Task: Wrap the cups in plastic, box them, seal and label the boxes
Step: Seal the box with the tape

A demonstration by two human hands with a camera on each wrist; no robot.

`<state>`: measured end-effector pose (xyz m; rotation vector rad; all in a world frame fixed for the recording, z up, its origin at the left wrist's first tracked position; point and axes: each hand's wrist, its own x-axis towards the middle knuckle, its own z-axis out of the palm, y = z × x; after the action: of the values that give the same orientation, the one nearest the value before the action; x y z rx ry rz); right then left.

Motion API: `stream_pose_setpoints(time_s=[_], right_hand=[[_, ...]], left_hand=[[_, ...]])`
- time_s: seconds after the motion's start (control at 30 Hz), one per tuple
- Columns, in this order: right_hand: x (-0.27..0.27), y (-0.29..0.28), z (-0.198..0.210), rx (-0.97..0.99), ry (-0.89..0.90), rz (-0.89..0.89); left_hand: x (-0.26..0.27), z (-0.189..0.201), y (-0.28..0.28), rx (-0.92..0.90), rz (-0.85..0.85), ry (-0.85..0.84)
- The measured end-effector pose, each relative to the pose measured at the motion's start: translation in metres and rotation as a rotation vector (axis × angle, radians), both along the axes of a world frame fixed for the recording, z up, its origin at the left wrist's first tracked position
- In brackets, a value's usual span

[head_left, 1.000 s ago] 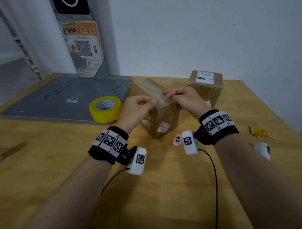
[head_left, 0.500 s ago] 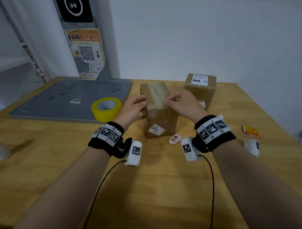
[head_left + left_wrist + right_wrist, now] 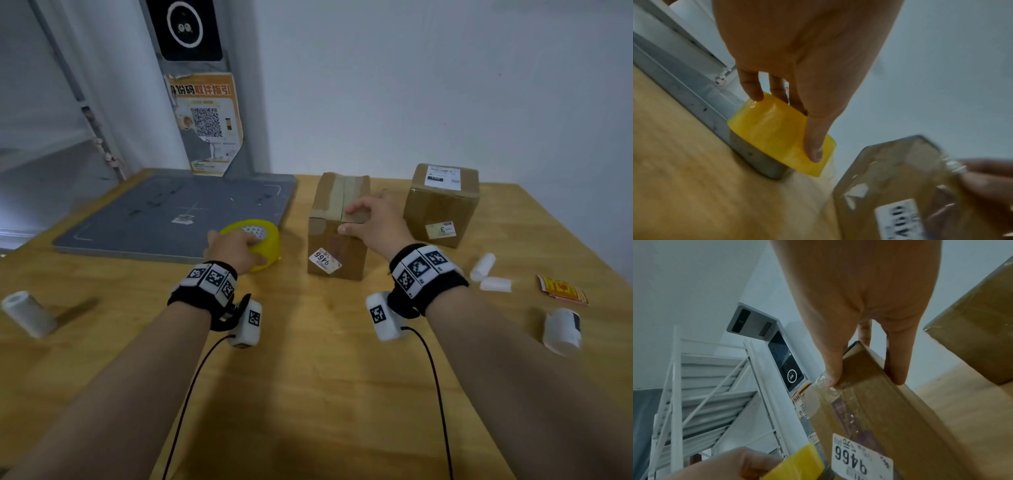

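Box [image 3: 337,236] stands upright mid-desk [image 3: 308,377]; right hand [image 3: 371,219] fingers curl over its taped top edge. Left hand [image 3: 233,248] fingers pinch the tape roll [image 3: 263,240]. Risk: pulling tape one-handed may tip the box or wrinkle the seal.

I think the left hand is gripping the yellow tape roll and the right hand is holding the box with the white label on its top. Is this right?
Not quite. The right hand holds the nearer box, whose top carries only tape; the head view shows the white top label on the far box. The left hand does grip the yellow tape roll.
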<state>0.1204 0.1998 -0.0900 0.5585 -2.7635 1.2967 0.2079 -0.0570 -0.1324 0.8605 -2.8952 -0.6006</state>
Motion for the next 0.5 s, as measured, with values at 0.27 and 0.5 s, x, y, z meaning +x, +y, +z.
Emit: stream_pose_setpoints(time_s=[0.27, 0.5], right_hand=[[0.019, -0.015, 0.031, -0.009, 0.057, 0.076], [0.067, -0.014, 0.052, -0.19, -0.057, 0.472]], left_hand=[[0.058, 0.069, 0.027, 0.929, 0.079, 0.457], [0.075, 0.122, 0.084, 1.146, -0.243, 0.452]])
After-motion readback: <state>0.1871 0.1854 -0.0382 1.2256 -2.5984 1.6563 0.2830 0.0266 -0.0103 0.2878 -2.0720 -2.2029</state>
